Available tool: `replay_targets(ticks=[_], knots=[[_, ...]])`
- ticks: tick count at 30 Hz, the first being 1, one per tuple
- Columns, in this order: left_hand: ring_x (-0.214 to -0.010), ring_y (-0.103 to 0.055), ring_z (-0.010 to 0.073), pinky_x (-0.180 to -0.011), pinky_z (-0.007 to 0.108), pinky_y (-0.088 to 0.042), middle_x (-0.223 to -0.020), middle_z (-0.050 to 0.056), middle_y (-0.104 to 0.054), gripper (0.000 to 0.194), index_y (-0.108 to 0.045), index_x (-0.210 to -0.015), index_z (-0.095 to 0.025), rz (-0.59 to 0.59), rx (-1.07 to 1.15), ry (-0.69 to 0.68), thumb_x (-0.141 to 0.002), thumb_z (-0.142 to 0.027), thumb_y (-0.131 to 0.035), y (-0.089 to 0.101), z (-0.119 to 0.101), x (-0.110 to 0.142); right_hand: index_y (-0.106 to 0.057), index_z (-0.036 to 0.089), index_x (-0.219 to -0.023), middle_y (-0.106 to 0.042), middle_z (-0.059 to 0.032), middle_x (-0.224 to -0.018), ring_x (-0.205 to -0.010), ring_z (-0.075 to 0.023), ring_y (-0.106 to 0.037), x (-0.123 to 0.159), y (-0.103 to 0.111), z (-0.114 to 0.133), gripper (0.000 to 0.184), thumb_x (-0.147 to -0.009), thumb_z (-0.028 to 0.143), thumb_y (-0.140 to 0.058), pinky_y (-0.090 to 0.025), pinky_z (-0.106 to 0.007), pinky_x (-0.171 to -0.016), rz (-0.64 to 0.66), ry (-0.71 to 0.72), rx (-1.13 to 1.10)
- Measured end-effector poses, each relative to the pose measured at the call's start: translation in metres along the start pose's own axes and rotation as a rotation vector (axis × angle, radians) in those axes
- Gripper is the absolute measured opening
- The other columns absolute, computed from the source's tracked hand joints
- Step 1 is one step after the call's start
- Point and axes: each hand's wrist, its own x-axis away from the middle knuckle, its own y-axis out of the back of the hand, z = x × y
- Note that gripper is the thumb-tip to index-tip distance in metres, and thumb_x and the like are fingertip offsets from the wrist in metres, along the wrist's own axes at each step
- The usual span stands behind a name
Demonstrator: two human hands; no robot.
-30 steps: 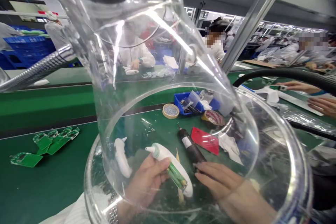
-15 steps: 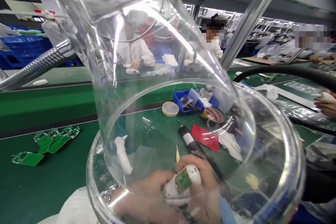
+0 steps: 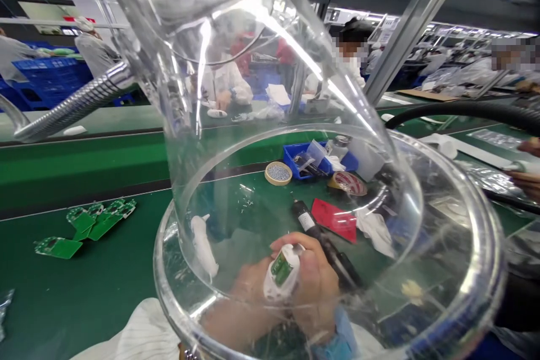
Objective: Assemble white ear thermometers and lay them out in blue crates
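I see both hands through a clear plastic funnel hood [image 3: 447,180]. My left hand [image 3: 248,287] and my right hand [image 3: 314,281] together grip a white handheld device shell [image 3: 282,278] with a green circuit board showing inside it. The fingers of both hands are wrapped round the shell. A black electric screwdriver [image 3: 324,247] lies on the green mat just beyond my right hand. A second white shell [image 3: 203,247] lies to the left of my left hand.
Green circuit boards [image 3: 84,225] lie at the left. A round tin of screws [image 3: 278,172], a blue parts tray [image 3: 312,160], a tape roll [image 3: 348,183], a red card [image 3: 335,219] and a white cloth [image 3: 375,230] sit beyond. A flexible metal hose [image 3: 71,107] and other workers are around.
My right hand has left the mat and closed on the white shell with my left. The shell has been turned so its open, board side faces up.
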Motion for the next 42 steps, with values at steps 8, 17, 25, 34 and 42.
replay_targets(ticks=[8, 17, 25, 34, 42], knots=[[-0.09, -0.063, 0.0261, -0.082, 0.032, -0.048, -0.097, 0.003, -0.071, 0.033, -0.071, -0.094, -0.028, -0.159, -0.202, -0.114, -0.061, -0.029, -0.075, 0.038, -0.009, 0.002, -0.059, 0.019, -0.099, -0.066, -0.0034, -0.072, -0.067, -0.0198, -0.065, -0.012, 0.046, -0.011, 0.023, -0.092, 0.028, -0.038, -0.053, -0.031, -0.062, 0.026, 0.08, 0.388], [-0.079, -0.059, 0.0217, -0.072, 0.033, -0.049, -0.086, 0.004, -0.062, 0.023, -0.071, -0.081, -0.027, -0.384, -0.583, -0.395, -0.061, -0.037, -0.076, 0.057, -0.004, -0.002, -0.055, 0.019, -0.102, -0.056, 0.0027, -0.05, -0.044, -0.0153, -0.054, 0.009, 0.04, -0.026, 0.036, -0.089, 0.05, -0.042, -0.045, -0.024, -0.042, 0.162, -0.498, -0.132], [-0.073, -0.052, 0.019, -0.072, 0.034, -0.047, -0.085, 0.004, -0.056, 0.047, -0.065, -0.101, -0.025, -0.546, -0.455, -0.415, -0.057, -0.032, -0.078, 0.055, 0.005, -0.013, -0.061, 0.021, -0.086, -0.058, 0.0002, -0.057, -0.042, -0.0157, -0.054, 0.022, 0.02, -0.033, 0.023, -0.085, 0.042, -0.051, -0.046, -0.026, -0.039, 0.234, -0.338, 0.018], [-0.076, -0.049, 0.0247, -0.076, 0.038, -0.042, -0.077, 0.004, -0.055, 0.034, -0.069, -0.081, -0.028, -0.788, -0.417, -0.558, -0.05, -0.035, -0.081, 0.036, 0.006, -0.015, -0.066, 0.031, -0.091, -0.065, -0.0016, -0.071, -0.06, -0.0209, -0.063, 0.042, 0.006, 0.006, 0.026, -0.075, 0.05, -0.062, -0.055, -0.027, -0.053, 0.352, -0.482, -0.337], [-0.1, -0.05, 0.029, -0.088, 0.04, -0.041, -0.096, 0.009, -0.059, 0.026, -0.066, -0.099, -0.028, -0.743, -0.424, -0.575, -0.074, -0.034, -0.062, 0.014, -0.002, 0.006, -0.059, 0.024, -0.111, -0.066, -0.0032, -0.074, -0.066, -0.0201, -0.064, 0.046, -0.024, 0.014, 0.045, -0.077, 0.053, -0.06, -0.055, -0.031, -0.061, 0.446, -0.57, -0.538]])
